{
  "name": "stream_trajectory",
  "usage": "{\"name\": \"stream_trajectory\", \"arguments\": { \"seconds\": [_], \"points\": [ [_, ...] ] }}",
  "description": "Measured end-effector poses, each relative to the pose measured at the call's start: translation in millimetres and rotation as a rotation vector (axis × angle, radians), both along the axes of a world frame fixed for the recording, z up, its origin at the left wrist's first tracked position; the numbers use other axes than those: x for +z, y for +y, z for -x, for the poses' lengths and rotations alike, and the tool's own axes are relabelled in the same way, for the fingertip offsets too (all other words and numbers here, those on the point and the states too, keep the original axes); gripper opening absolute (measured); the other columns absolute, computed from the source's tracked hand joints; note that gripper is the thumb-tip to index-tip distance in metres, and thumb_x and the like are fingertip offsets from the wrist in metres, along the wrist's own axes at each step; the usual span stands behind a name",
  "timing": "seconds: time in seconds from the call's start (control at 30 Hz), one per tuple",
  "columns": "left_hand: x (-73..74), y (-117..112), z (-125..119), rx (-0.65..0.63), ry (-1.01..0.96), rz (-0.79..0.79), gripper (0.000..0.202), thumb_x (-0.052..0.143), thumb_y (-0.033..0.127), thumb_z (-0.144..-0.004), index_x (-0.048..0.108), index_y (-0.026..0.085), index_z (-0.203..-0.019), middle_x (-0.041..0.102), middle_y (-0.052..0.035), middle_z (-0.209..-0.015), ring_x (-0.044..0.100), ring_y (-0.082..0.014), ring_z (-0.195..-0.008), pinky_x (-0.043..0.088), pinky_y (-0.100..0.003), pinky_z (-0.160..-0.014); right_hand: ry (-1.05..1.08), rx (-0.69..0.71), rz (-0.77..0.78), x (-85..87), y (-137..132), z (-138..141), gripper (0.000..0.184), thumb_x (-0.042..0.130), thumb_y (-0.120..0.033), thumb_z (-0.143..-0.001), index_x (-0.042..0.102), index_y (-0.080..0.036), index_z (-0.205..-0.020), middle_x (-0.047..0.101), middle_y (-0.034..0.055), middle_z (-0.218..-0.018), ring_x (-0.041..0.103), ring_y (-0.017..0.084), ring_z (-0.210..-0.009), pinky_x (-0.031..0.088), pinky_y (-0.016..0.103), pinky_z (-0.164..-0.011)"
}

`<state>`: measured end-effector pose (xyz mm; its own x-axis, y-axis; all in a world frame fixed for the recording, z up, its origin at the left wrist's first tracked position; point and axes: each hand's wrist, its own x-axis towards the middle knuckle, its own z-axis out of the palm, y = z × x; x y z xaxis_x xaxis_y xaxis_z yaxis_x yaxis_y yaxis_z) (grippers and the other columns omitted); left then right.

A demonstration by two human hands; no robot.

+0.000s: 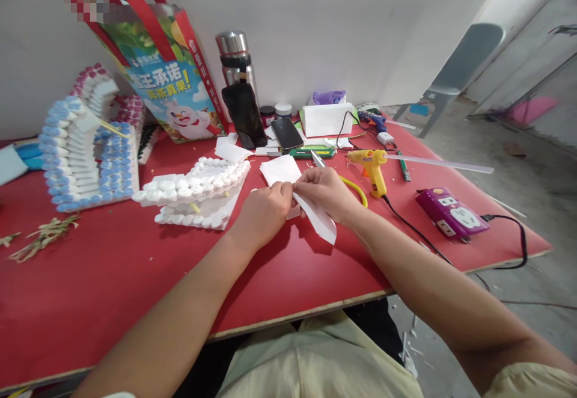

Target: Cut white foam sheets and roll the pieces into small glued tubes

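Both my hands meet over the red table, fingers pinched together on a piece of white paper [321, 222]. My left hand [265, 210] grips its upper left end, and my right hand [328, 193] pinches it close beside. The paper's free part slants down to the right below my fingers. Just behind my hands lie more white sheets [280, 169]. Scissors with a yellow handle [357, 189] lie partly hidden under my right hand. Left of my hands stands a white craft piece [193, 189] edged with rows of small white rolls.
A yellow glue gun [373, 168] and a purple power strip [453, 213] with cords lie to the right. Behind are a green box cutter [312, 153], phones [287, 133], a steel flask [233, 55] and a printed bag [175, 91]. A blue-and-white craft piece [74, 151] stands left.
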<state>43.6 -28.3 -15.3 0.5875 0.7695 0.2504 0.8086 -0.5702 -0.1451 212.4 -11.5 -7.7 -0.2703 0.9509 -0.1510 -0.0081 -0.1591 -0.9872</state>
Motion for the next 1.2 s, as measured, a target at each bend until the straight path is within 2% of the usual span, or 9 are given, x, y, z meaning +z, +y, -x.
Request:
{"name": "stream_trajectory", "arguments": {
  "seconds": [0.13, 0.27, 0.37, 0.47, 0.83, 0.9, 1.0, 1.1, 1.2],
  "points": [
    [0.8, -1, 1, -0.02, -0.229, 0.078, 0.02, 0.038, 0.013, -0.097, 0.058, 0.013, -0.093, 0.067, -0.013, -0.084, 0.063, -0.0239, -0.069, 0.038, -0.033, -0.059, 0.008, -0.017, -0.033, 1.1, 0, 0, 0.012, 0.069, -0.021, -0.077, 0.058, -0.018, -0.071, 0.07, 0.005, -0.064, 0.062, 0.015, -0.047, 0.05, 0.026, -0.042],
    [7.4, -2, 1, -0.084, -0.698, 0.275, 0.023, 0.041, 0.022, -0.102, 0.061, 0.017, -0.091, 0.068, -0.0062, -0.084, 0.063, -0.0187, -0.075, 0.044, -0.03, -0.071, -0.003, -0.028, -0.118, 6.2, -1, 0, 0.009, 0.065, -0.019, -0.078, 0.058, -0.017, -0.072, 0.069, 0.0031, -0.063, 0.06, 0.012, -0.05, 0.047, 0.022, -0.046],
    [9.4, -2, 0, -0.034, -0.993, 0.492, 0.032, 0.045, 0.034, -0.103, 0.065, 0.018, -0.083, 0.06, 0.0, -0.065, 0.058, -0.0135, -0.06, 0.044, -0.026, -0.063, -0.063, -0.014, -0.185, 8.9, -1, -1, 0.008, 0.064, -0.019, -0.08, 0.059, -0.017, -0.074, 0.069, 0.0026, -0.064, 0.058, 0.01, -0.05, 0.042, 0.02, -0.046],
    [5.8, 2, 1, -0.004, -1.181, 0.626, 0.031, 0.054, 0.04, -0.099, 0.072, 0.018, -0.087, 0.061, 0.001, -0.065, 0.053, -0.0108, -0.051, 0.043, -0.025, -0.055, -0.095, 0.024, -0.251, 7.1, 1, -3, 0.01, 0.065, -0.02, -0.081, 0.059, -0.017, -0.074, 0.07, 0.0036, -0.066, 0.065, 0.014, -0.06, 0.046, 0.022, -0.052],
    [-3.0, 6, 0, -0.006, -1.02, 0.334, 0.019, 0.061, 0.023, -0.094, 0.078, 0.02, -0.1, 0.068, -0.0037, -0.086, 0.062, -0.0157, -0.076, 0.049, -0.028, -0.072, -0.326, 0.03, -0.449, -7.9, 4, -3, 0.009, 0.062, -0.024, -0.089, 0.061, -0.019, -0.08, 0.073, 0.0029, -0.071, 0.069, 0.016, -0.06, 0.05, 0.026, -0.054],
    [-1.1, 4, -1, -0.005, -0.979, 0.264, 0.019, 0.058, 0.019, -0.095, 0.077, 0.018, -0.099, 0.069, -0.0052, -0.09, 0.064, -0.0175, -0.084, 0.049, -0.03, -0.077, -0.293, -0.006, -0.405, -5.6, 4, -3, 0.013, 0.066, -0.026, -0.088, 0.06, -0.019, -0.078, 0.072, 0.0034, -0.071, 0.068, 0.017, -0.059, 0.05, 0.026, -0.054],
    [2.4, 4, -2, -0.022, -1.016, 0.223, 0.019, 0.057, 0.02, -0.096, 0.076, 0.018, -0.099, 0.071, -0.0055, -0.095, 0.066, -0.0179, -0.09, 0.05, -0.03, -0.082, -0.002, 0.002, -0.144, -1.6, 6, -6, 0.023, 0.069, -0.037, -0.09, 0.057, -0.019, -0.081, 0.072, 0.0053, -0.074, 0.07, 0.019, -0.061, 0.057, 0.031, -0.057],
    [4.1, 5, 1, -0.029, -1.05, 0.226, 0.019, 0.056, 0.022, -0.097, 0.075, 0.019, -0.099, 0.072, -0.0049, -0.099, 0.066, -0.0174, -0.093, 0.051, -0.03, -0.085, 0.324, 0.189, 0.162, -0.6, 10, -11, 0.025, 0.063, -0.041, -0.095, 0.058, -0.017, -0.09, 0.074, 0.0095, -0.082, 0.073, 0.023, -0.07, 0.063, 0.042, -0.067],
    [3.4, 7, 4, -0.033, -1.041, 0.228, 0.018, 0.058, 0.022, -0.096, 0.075, 0.019, -0.098, 0.073, -0.0048, -0.099, 0.067, -0.0171, -0.092, 0.051, -0.029, -0.084, 0.461, 0.32, 0.284, -2.9, 13, -14, 0.016, 0.061, -0.029, -0.097, 0.061, -0.013, -0.093, 0.074, 0.0122, -0.086, 0.073, 0.022, -0.076, 0.064, 0.042, -0.076]
  ]
}}
